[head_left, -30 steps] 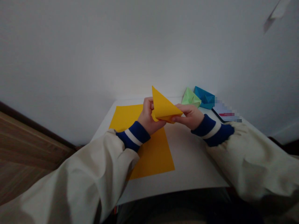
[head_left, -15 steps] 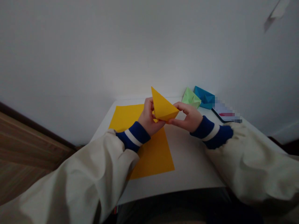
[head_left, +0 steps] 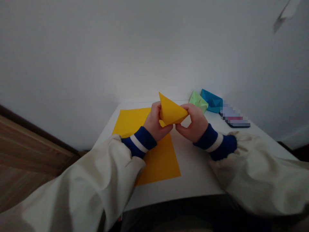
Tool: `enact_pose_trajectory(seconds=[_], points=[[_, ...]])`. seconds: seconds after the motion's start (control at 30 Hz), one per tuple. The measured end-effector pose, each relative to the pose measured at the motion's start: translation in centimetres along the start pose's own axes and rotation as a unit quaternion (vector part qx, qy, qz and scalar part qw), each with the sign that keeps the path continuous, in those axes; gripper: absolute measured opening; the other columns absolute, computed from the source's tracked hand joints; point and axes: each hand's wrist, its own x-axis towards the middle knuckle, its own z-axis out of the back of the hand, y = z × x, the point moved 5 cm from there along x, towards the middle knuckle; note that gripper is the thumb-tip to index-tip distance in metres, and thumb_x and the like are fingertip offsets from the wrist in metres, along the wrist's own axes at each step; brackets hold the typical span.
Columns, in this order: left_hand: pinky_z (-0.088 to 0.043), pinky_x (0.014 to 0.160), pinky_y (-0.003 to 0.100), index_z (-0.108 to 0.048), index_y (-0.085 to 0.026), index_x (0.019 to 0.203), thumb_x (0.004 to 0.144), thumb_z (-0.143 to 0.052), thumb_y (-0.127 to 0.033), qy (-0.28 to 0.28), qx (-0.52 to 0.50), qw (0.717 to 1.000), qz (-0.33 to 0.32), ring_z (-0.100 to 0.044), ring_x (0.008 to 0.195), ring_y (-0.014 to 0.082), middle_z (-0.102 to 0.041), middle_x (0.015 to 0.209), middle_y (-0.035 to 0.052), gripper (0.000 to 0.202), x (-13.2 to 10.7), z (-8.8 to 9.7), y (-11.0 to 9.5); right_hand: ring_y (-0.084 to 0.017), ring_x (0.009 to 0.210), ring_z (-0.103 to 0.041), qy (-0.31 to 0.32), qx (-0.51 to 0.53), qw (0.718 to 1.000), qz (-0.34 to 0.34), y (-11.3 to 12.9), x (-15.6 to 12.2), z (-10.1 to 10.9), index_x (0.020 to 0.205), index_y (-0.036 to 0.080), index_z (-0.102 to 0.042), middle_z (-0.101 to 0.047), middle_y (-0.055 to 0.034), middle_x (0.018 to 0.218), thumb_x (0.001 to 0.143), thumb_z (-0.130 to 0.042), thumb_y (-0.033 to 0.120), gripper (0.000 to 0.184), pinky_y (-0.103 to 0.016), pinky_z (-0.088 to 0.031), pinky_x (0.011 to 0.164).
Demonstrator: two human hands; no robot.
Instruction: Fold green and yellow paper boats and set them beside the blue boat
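Note:
A folded yellow paper piece (head_left: 171,111), pointed at the top, is held in the air above the white table (head_left: 200,174). My left hand (head_left: 154,124) pinches its left side and my right hand (head_left: 194,122) pinches its right corner, with the fingers of both closed on the paper. Under my left wrist a flat yellow paper sheet (head_left: 156,158) lies on the table.
A green folded paper boat (head_left: 198,100) and a blue folded paper boat (head_left: 212,100) sit at the table's far right by the white wall. A dark phone (head_left: 235,120) lies beside them. A wooden surface (head_left: 21,151) runs along the left.
My hands have drawn closer together, pushing the folded yellow paper from a flat triangle into a fuller, cone-like shape. My right hand shifted left.

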Motion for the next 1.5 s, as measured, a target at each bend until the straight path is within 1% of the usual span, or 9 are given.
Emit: enact_pose_trajectory(seconds=[0.3,0.47,0.57,0.67,0.83,0.97,1.13,1.33,1.5], points=[[-0.047,0.079,0.035,-0.038,-0.018,0.115,0.062,-0.059,-0.013,0.012,-0.001,1.000,-0.027,-0.053,0.092,0.0198,-0.052,0.102,0.0063,0.057,-0.2,0.0,-1.0,-0.024,0.082,-0.055,-0.002,-0.010,1.000,0.009,0.3,0.2,0.1,0.096,0.023,-0.048,-0.060,-0.0044,0.088,0.061,-0.060,0.020,0.038,-0.044,-0.041,0.081],[-0.043,0.089,0.043,-0.037,-0.019,0.123,0.061,-0.059,-0.014,0.046,0.023,0.998,-0.043,-0.049,0.105,0.0249,-0.049,0.115,0.0093,0.066,-0.1,-0.3,-0.7,-0.023,0.082,-0.056,-0.015,0.016,1.000,0.009,-0.2,0.2,0.1,0.092,0.023,-0.049,-0.060,-0.0049,0.087,0.063,-0.060,0.017,0.032,-0.040,-0.045,0.073],[-0.046,0.085,0.040,-0.032,-0.020,0.126,0.062,-0.062,-0.017,0.020,-0.003,1.000,-0.004,-0.047,0.107,0.0247,-0.044,0.119,0.0107,0.071,-0.3,-0.4,-0.2,-0.022,0.080,-0.057,-0.021,0.040,0.999,0.003,-0.8,0.1,-0.1,0.089,0.022,-0.050,-0.060,-0.0053,0.085,0.064,-0.061,0.021,0.027,-0.039,-0.047,0.071],[-0.049,0.077,0.034,-0.034,-0.019,0.120,0.066,-0.062,-0.018,-0.006,-0.031,0.999,0.040,-0.047,0.103,0.0219,-0.042,0.114,0.0105,0.061,-0.6,-0.4,0.2,-0.022,0.082,-0.058,-0.016,0.081,0.996,-0.023,-1.4,0.1,-0.6,0.091,0.020,-0.051,-0.061,-0.0070,0.088,0.066,-0.060,0.022,0.027,-0.039,-0.048,0.072],[-0.048,0.077,0.036,-0.041,-0.019,0.105,0.066,-0.067,-0.023,-0.008,-0.003,0.999,0.049,-0.051,0.093,0.0196,-0.048,0.098,0.0064,0.047,-0.6,-0.1,0.3,-0.021,0.087,-0.060,0.026,0.143,0.989,-0.017,-1.8,0.1,-0.7,0.092,0.019,-0.056,-0.064,-0.0078,0.092,0.070,-0.062,0.023,0.024,-0.038,-0.049,0.078],[-0.046,0.078,0.036,-0.045,-0.018,0.099,0.065,-0.072,-0.031,0.030,0.003,0.999,0.045,-0.053,0.089,0.0197,-0.053,0.094,0.0059,0.045,-0.2,0.2,0.5,-0.020,0.090,-0.061,0.088,0.148,0.985,-0.001,-2.1,0.2,-0.4,0.094,0.019,-0.059,-0.066,-0.0079,0.095,0.073,-0.063,0.027,0.023,-0.037,-0.049,0.080],[-0.044,0.082,0.037,-0.050,-0.018,0.095,0.068,-0.071,-0.030,0.086,0.006,0.996,0.021,-0.054,0.092,0.0199,-0.058,0.097,0.0066,0.037,-0.1,0.1,0.5,-0.018,0.090,-0.062,0.126,0.159,0.977,0.067,-2.2,0.2,-0.2,0.086,0.020,-0.062,-0.068,-0.0057,0.092,0.076,-0.062,0.029,0.014,-0.037,-0.047,0.082],[-0.045,0.083,0.038,-0.055,-0.017,0.089,0.071,-0.065,-0.028,0.150,0.029,0.988,-0.034,-0.055,0.094,0.0201,-0.060,0.096,0.0081,0.024,-0.3,-0.2,0.2,-0.018,0.093,-0.060,0.168,0.149,0.968,0.113,-2.9,-0.1,-0.6,0.081,0.022,-0.063,-0.069,-0.0038,0.086,0.074,-0.063,0.031,0.012,-0.038,-0.045,0.087],[-0.042,0.091,0.041,-0.058,-0.018,0.075,0.069,-0.064,-0.027,0.241,0.065,0.967,-0.050,-0.054,0.098,0.0204,-0.060,0.100,0.0067,0.012,-0.5,-0.8,0.0,-0.019,0.101,-0.058,0.237,0.144,0.951,0.135,-2.8,-0.5,-1.2,0.079,0.023,-0.064,-0.069,-0.0023,0.085,0.073,-0.063,0.030,0.009,-0.037,-0.046,0.088]])
